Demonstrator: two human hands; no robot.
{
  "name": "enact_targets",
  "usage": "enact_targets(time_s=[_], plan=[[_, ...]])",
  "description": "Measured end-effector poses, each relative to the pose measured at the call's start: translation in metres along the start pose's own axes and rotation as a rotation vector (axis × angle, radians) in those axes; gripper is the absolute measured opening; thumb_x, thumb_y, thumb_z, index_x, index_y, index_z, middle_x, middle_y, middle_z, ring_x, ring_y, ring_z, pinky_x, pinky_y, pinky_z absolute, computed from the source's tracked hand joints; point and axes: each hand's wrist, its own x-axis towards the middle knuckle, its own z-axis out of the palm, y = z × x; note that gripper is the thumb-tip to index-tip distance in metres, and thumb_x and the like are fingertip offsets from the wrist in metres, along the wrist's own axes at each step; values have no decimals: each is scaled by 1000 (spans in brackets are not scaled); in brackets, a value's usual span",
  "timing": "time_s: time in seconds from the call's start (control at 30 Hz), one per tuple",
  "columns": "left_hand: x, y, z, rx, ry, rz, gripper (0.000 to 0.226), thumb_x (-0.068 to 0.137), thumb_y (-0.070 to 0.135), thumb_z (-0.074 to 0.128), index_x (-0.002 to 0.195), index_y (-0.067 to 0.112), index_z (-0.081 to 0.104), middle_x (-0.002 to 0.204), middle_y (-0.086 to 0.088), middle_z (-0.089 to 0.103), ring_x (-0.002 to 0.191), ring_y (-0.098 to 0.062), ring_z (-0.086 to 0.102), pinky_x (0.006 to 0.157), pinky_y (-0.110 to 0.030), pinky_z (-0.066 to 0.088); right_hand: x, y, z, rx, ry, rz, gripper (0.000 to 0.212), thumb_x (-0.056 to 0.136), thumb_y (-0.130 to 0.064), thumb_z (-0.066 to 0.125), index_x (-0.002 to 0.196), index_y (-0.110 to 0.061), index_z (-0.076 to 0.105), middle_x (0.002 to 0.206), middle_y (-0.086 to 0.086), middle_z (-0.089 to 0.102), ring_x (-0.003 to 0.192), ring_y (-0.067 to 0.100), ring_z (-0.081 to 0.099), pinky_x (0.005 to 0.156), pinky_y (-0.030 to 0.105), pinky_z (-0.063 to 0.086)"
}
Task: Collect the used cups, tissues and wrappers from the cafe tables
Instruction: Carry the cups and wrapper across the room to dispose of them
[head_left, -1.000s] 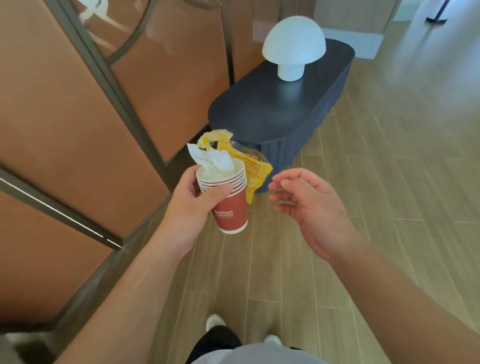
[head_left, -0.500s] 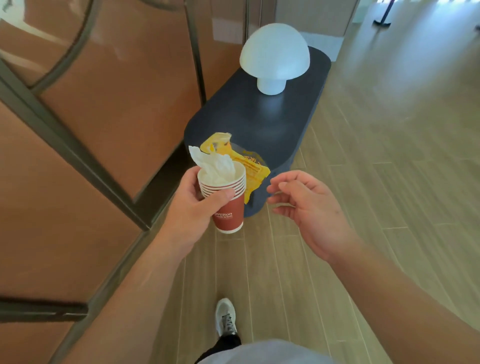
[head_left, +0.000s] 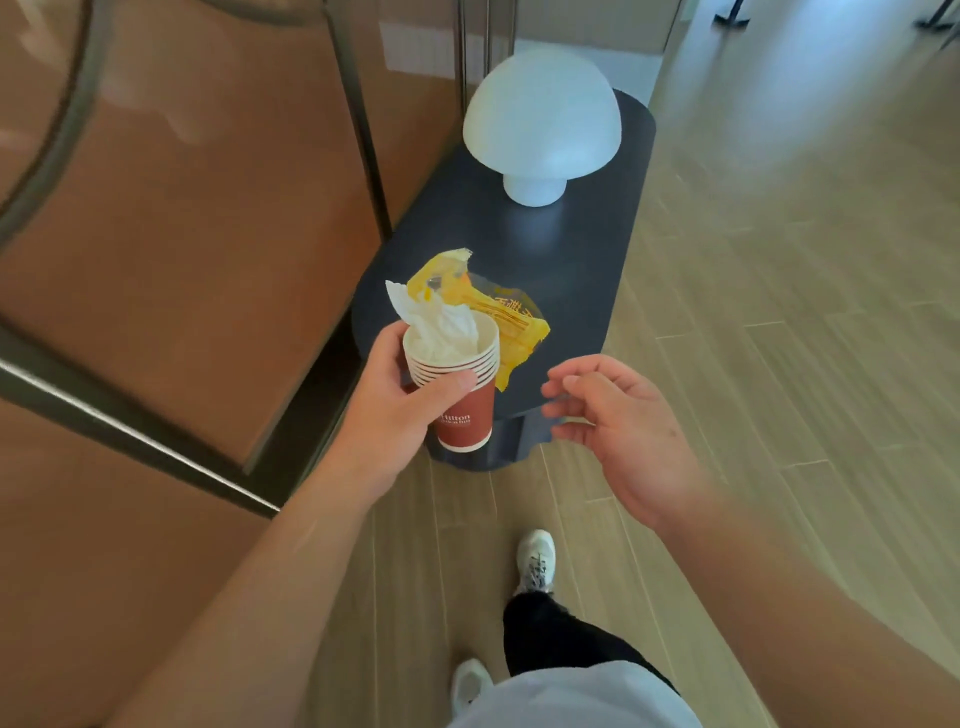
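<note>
A person stands on a wood-plank floor (head_left: 779, 312) beside a brown panelled wall (head_left: 182, 208), both bare forearms reaching forward.

The left hand (head_left: 395, 410) grips one stack of red paper cups (head_left: 462, 400), thumb across the front just under the rims, fingers wrapped behind. About six white rims show nested one inside another; the exact count is hard to read. The stack stands nearly upright, tipped slightly away from the person.

One crumpled white tissue (head_left: 436, 322) is stuffed into the top cup and pokes up above the rim. One yellow wrapper (head_left: 498, 317) sticks out behind and to the right of the rims, touching the stack; whether it sits in the cup or is pinched against it by the fingers behind is unclear.

The right hand (head_left: 628, 431) hovers just to the right of the cups, apart from them, palm turned inward, fingers loosely curled and holding nothing.

Behind the hands is one dark, oval-topped table (head_left: 587, 270), set against the wall. One white mushroom-shaped lamp (head_left: 540, 124) stands at its far end. The cups are held in the air over the table's near end, not resting on it.

Below, two white shoes show: one (head_left: 535, 561) stepping forward, one (head_left: 467, 686) closer in, with a dark trouser leg (head_left: 561, 639) and a pale shirt hem (head_left: 571, 701).
</note>
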Motion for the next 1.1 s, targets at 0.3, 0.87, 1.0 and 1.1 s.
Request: enact_targets(time_s=[0.3, 0.87, 1.0, 1.1], plan=[[144, -28, 21, 90, -4, -61, 72, 54, 67, 89, 117, 46, 60, 119, 13, 71, 115, -15, 67, 83, -28, 57, 155, 2, -14, 5, 21, 81, 19, 76, -27, 55, 76, -29, 74, 86, -1, 73, 79, 14, 67, 69, 28, 52], [352, -84, 46, 148, 31, -100, 71, 63, 39, 90, 123, 37, 52, 122, 15, 67, 115, -8, 66, 84, -24, 57, 377, -14, -29, 28, 45, 141, 16, 75, -27, 57, 78, -25, 72, 85, -1, 72, 77, 14, 67, 69, 28, 53], [384, -126, 46, 122, 74, -122, 71, 61, 35, 90, 121, 35, 51, 122, 15, 66, 111, -5, 67, 81, -19, 56, 413, 11, -25, 9, 104, 186, 16, 75, -29, 56, 78, -25, 72, 85, -1, 72, 78, 13, 67, 69, 27, 53], [406, -162, 48, 157, 74, -87, 67, 70, 15, 91, 123, 29, 52, 111, 32, 66, 105, 3, 66, 77, -12, 53, 434, 34, -24, -2, 132, 211, 16, 75, -29, 56, 75, -28, 72, 85, -2, 72, 78, 13, 68, 69, 28, 52]])
